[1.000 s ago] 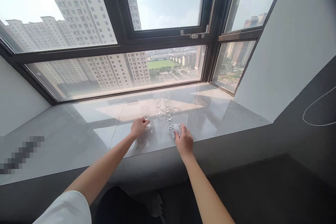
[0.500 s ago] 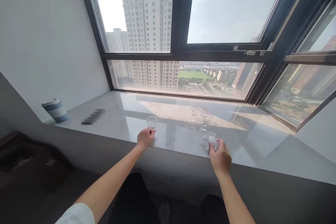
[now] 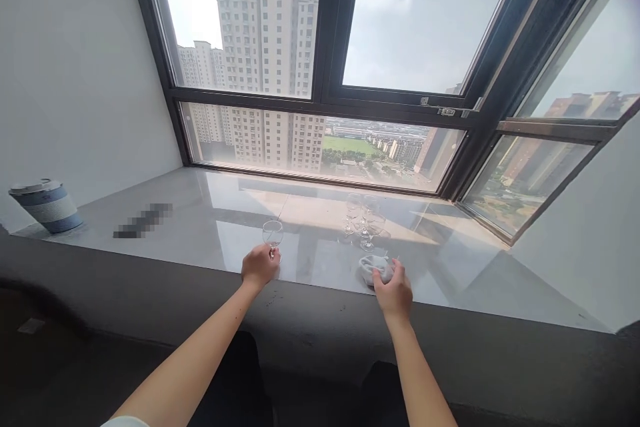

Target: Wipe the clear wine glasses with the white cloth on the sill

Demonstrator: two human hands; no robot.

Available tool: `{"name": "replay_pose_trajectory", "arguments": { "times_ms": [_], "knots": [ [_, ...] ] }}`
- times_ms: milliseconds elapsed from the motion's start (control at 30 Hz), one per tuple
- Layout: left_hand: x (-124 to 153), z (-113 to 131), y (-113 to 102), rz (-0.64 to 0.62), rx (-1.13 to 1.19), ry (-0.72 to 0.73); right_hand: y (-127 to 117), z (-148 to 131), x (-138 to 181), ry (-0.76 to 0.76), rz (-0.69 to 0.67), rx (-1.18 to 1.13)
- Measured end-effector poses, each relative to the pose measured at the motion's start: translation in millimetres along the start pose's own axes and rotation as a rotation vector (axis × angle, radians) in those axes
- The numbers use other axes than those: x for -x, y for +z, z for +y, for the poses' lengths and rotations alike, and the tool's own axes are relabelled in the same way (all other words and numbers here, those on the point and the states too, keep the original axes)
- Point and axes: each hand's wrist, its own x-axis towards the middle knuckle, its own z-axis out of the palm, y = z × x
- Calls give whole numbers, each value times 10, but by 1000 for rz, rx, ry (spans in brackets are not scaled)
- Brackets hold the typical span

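Note:
My left hand [image 3: 259,267] is closed round the stem of a clear wine glass [image 3: 273,233] that stands upright on the glossy grey window sill [image 3: 210,227]. To its right, my right hand [image 3: 394,290] grips a small grey cloth [image 3: 374,268] lying on the sill near its front edge. Just behind the cloth stands a cluster of several clear stemmed glasses [image 3: 363,220], apart from both hands.
A blue-and-white striped round container [image 3: 46,204] sits at the sill's far left by the white wall. A blurred dark patch [image 3: 143,220] lies on the sill to its right. Large dark-framed windows [image 3: 330,93] back the sill; a white wall closes its right end.
My left hand has carried the wine glass leftward, away from the cluster. The view has swung left, bringing the striped container into sight. My right hand stays on the cloth.

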Motion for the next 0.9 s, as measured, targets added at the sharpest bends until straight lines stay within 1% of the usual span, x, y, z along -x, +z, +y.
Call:
{"name": "replay_pose_trajectory", "arguments": {
  "times_ms": [100, 200, 267, 333, 400, 533, 600, 667, 733, 800, 900],
  "knots": [
    [-13, -15, 20, 4, 13, 0, -107, -154, -147, -51, 47, -20],
    [-23, -21, 31, 16, 11, 2, -192, -376, -406, -70, 119, -11],
    [-23, -18, 32, 14, 3, -4, -200, -533, -570, -73, 153, -15],
    [-19, -11, 29, 14, 1, -12, -155, -674, -649, -108, 138, -16],
    [-14, -6, 29, 18, 5, -17, -63, -777, -603, -151, 39, 11],
    [-8, -13, 41, 19, 14, -17, 173, -825, -263, -183, -303, 179],
    [-7, -20, 49, 17, 9, -22, 257, -799, -110, -214, -381, 248],
    [-9, -25, 50, 14, 5, -31, 290, -775, -34, -239, -370, 250],
    [-12, -25, 43, 6, 7, -34, 269, -762, -34, -255, -319, 209],
    [-14, -22, 31, -4, 14, -29, 208, -743, -73, -278, -241, 192],
    [-4, -16, 16, -8, 21, -28, 118, -652, -113, -269, -101, 275]
  ]
}}
